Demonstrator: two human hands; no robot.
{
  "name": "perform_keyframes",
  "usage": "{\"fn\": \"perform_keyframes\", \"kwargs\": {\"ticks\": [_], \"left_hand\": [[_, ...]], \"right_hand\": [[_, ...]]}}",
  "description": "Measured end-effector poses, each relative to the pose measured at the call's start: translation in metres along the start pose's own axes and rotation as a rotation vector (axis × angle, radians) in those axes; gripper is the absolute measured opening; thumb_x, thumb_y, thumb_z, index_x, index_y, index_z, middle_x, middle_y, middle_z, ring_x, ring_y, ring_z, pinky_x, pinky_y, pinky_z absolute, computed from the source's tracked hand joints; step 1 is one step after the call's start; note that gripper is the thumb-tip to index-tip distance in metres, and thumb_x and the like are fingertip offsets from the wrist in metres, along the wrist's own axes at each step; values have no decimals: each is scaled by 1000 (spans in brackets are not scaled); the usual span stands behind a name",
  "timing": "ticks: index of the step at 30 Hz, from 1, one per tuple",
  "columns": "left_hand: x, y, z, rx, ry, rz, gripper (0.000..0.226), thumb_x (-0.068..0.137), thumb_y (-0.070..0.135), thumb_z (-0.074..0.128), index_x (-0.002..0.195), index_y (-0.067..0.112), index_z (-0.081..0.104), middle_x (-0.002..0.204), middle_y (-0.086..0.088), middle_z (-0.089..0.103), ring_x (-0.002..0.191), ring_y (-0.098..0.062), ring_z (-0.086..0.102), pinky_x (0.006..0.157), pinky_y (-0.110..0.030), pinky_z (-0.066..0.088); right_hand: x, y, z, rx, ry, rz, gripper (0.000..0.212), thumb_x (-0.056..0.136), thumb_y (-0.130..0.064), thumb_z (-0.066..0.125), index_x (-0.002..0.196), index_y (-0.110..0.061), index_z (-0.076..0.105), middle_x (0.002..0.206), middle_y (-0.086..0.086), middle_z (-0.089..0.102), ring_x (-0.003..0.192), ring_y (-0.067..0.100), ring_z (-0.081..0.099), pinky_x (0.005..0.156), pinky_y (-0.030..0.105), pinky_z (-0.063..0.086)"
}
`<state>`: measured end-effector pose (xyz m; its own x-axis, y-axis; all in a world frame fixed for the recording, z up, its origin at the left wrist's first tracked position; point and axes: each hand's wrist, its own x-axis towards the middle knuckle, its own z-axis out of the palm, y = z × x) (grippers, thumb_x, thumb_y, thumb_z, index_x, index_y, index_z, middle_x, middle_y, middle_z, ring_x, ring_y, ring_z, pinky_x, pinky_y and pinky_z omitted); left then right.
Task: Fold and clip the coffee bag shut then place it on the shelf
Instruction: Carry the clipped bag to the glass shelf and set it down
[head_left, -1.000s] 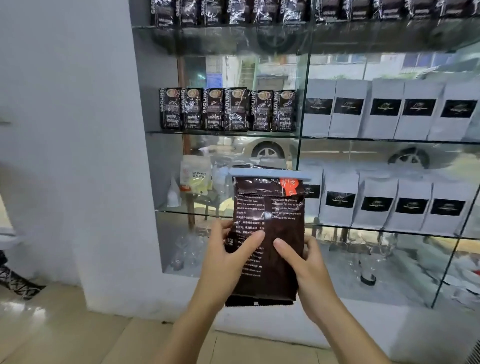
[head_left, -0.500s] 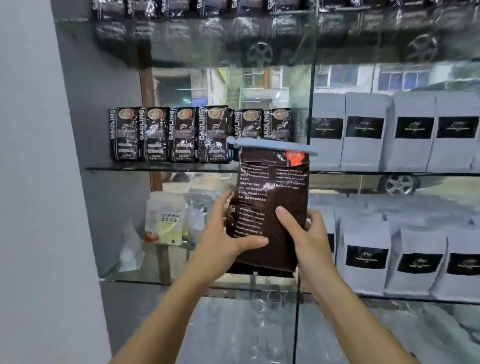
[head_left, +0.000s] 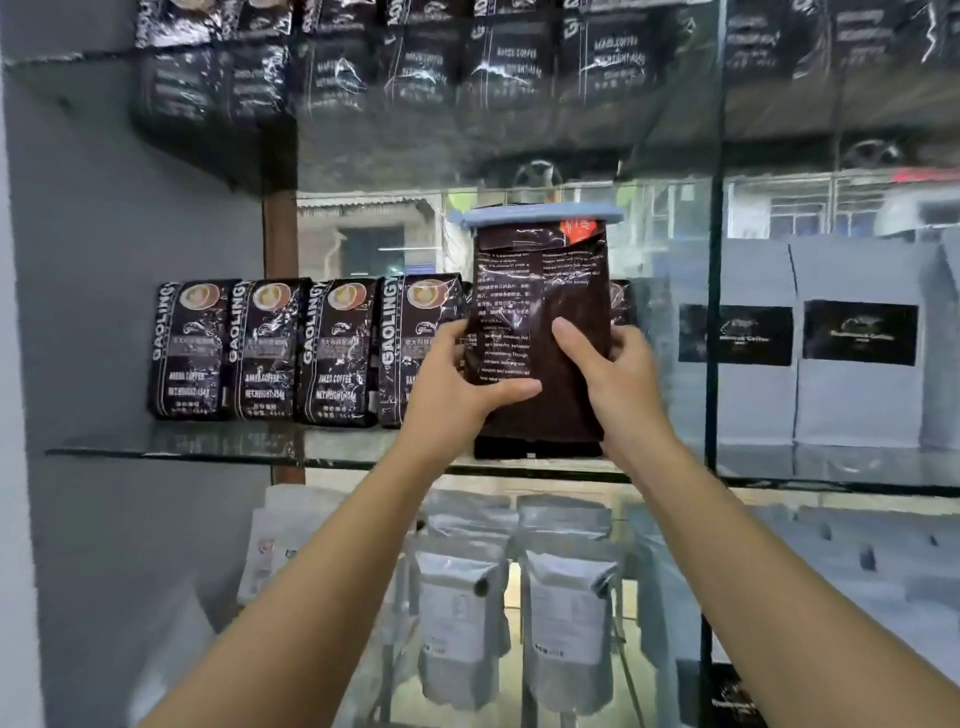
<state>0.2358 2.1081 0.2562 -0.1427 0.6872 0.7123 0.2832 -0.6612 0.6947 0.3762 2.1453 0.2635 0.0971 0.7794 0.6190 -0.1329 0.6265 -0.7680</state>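
Holding the clipped coffee bag (head_left: 540, 332) upright, left hand (head_left: 457, 384) and right hand (head_left: 618, 374) both pinching its sides; I could topple neighbouring packs (head_left: 306, 353) on the glass shelf (head_left: 171, 447)

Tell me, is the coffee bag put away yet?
Almost! The coffee bag is already folded, with the blue clip across its top. Both the left hand and right hand grip it at the glass shelf, beside the black bags. Letting go is left.
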Motion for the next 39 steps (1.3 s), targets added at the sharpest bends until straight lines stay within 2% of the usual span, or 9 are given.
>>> {"fn": "perform_keyframes", "kwargs": {"ticks": [4,9,14,17,24,27,31,36,39], "left_hand": [[48,-17,3,-15,-13,8,73,64,7,80,122,23,40,89,13,56,78,3,58,64,-8,50],[91,-49,3,68,-52,-43,77,61,15,83,126,19,41,91,13,58,89,-10,62,85,-32,53],[103,-83,4,129,-48,-149,83,52,25,88,123,15,45,110,-3,66,99,-20,64,91,-43,52],[102,-100,5,133,-44,-218,80,50,27,88,118,16,46,113,-5,65,101,-24,63,91,-46,51],[105,-101,10,213,-94,-220,64,62,15,83,114,11,46,107,-4,62,96,-20,60,80,-31,49],[107,-101,10,258,-103,-223,64,64,20,82,116,9,45,113,-6,61,100,-22,58,83,-33,49],[108,-107,11,384,-113,-231,75,66,39,78,123,11,38,120,-9,59,105,-27,58,89,-45,50],[103,-103,14,760,-55,-150,77,71,62,60,123,8,43,127,-13,46,117,-31,44,97,-44,42],[100,-97,13,872,-58,-147,79,74,65,54,127,7,41,131,-16,40,122,-32,36,101,-42,34]], "right_hand": [[45,13,15,-43,19,-50,55,61,-54,70,101,-23,48,107,2,63,98,21,62,89,44,52],[79,36,25,-80,27,-26,42,75,-44,65,102,-20,43,98,-5,57,93,13,57,83,33,48],[92,61,32,-228,-26,98,67,64,-62,63,107,-13,49,109,7,61,97,23,59,86,43,51],[91,65,34,-291,-57,157,53,79,-45,61,112,-8,44,109,7,58,95,21,56,68,29,46],[107,81,26,-398,-157,275,87,53,-70,60,116,-11,48,116,10,62,101,28,60,91,47,50],[101,72,29,-452,-156,289,76,71,-61,57,121,-7,42,119,10,57,106,29,56,93,47,48],[103,71,30,-482,-176,268,51,83,-51,51,106,-6,51,106,13,64,92,26,61,79,38,51],[102,75,28,-543,-183,248,40,84,-54,46,82,-15,56,100,11,66,94,29,61,93,47,47],[99,74,26,-596,-155,259,60,79,-60,46,111,-9,51,116,12,61,103,29,57,95,46,45]]}}
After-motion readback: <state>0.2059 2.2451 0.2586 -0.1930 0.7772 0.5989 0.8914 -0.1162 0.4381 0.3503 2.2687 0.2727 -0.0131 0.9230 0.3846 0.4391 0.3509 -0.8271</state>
